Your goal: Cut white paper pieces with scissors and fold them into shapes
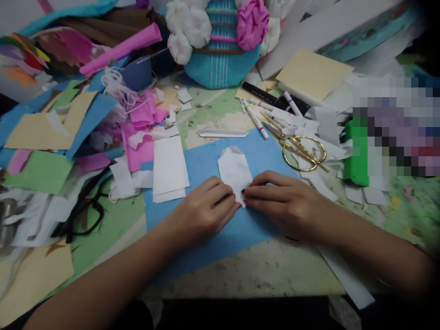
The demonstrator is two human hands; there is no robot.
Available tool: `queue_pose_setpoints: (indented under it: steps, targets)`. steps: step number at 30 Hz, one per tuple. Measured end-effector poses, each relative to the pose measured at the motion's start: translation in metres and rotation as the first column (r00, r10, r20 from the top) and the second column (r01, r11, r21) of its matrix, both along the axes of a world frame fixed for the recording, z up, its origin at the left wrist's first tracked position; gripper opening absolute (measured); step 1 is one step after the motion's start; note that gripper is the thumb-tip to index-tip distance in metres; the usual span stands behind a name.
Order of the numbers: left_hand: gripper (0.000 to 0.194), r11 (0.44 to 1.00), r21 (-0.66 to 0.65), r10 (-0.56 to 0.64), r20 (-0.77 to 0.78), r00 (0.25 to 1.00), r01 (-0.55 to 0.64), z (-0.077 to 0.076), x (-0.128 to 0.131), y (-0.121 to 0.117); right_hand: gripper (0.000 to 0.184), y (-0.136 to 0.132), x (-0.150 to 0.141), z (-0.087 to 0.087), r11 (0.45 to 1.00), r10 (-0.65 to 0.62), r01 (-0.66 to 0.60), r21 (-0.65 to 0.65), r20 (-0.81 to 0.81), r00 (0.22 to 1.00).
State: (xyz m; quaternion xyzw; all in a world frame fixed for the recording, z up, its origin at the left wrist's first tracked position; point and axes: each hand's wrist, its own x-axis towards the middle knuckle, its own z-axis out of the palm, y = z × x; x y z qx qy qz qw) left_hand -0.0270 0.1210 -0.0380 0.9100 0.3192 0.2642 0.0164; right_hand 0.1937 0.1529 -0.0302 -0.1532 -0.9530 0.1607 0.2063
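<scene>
A small folded white paper (234,170) lies on a blue paper sheet (206,165) in the middle of the table. My left hand (202,211) pinches the near edge of the white paper with curled fingers. From the right, my right hand (287,204) presses its fingertips on the same near edge. The two hands almost touch at the paper's bottom. A stack of white paper strips (169,169) lies on the blue sheet to the left of the hands.
Gold scissors (302,149) and several markers (256,117) lie at the back right, with a green object (357,153) beyond them. Heaps of coloured paper scraps (68,123) fill the left side. Black-handled scissors (85,206) lie left. A teal craft piece with paper flowers (220,41) stands behind.
</scene>
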Motion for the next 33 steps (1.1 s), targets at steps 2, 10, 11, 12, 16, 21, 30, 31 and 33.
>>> queue_pose_setpoints:
  steps: [2,10,11,12,16,21,30,31,33]
  targets:
    - [0.004,1.000,0.004,-0.003,-0.001,1.000,0.003,0.001,0.000,0.000,0.022,0.000,0.000,0.002,1.000,-0.001,0.001,0.006,0.001,1.000]
    - [0.006,1.000,-0.018,0.019,-0.005,1.000,-0.019,0.001,0.003,-0.001,0.023,-0.005,-0.005,0.013,0.997,-0.033,0.030,0.065,0.055,0.998]
    - [0.007,0.999,-0.033,0.026,0.001,1.000,-0.026,0.001,0.003,-0.002,0.022,-0.006,-0.006,0.013,0.998,-0.042,0.039,0.059,0.050,0.998]
    - [0.008,0.998,-0.049,0.034,0.010,0.999,-0.033,0.001,0.004,-0.002,0.021,-0.006,-0.007,0.013,0.997,-0.052,0.050,0.055,0.036,0.998]
    - [0.011,0.994,-0.081,0.073,0.043,0.996,-0.069,0.001,0.006,-0.002,0.019,-0.007,-0.009,0.008,0.995,-0.075,0.076,0.062,-0.009,0.997]
    - [0.011,0.988,-0.119,0.107,0.067,0.992,-0.098,-0.001,0.007,-0.002,0.017,-0.008,-0.008,0.006,0.991,-0.094,0.092,0.094,0.023,0.995]
    - [0.011,0.966,-0.222,0.163,0.123,0.979,-0.133,0.001,0.008,-0.001,0.020,-0.010,-0.008,0.009,0.988,-0.087,0.085,0.125,0.012,0.996]
    - [0.010,0.965,-0.227,0.163,0.128,0.978,-0.131,0.001,0.009,-0.001,0.020,-0.010,-0.008,0.009,0.988,-0.086,0.083,0.126,0.016,0.996]
    - [0.008,0.964,-0.237,0.161,0.139,0.977,-0.125,0.001,0.009,-0.001,0.020,-0.011,-0.007,0.009,0.988,-0.084,0.079,0.131,0.035,0.996]
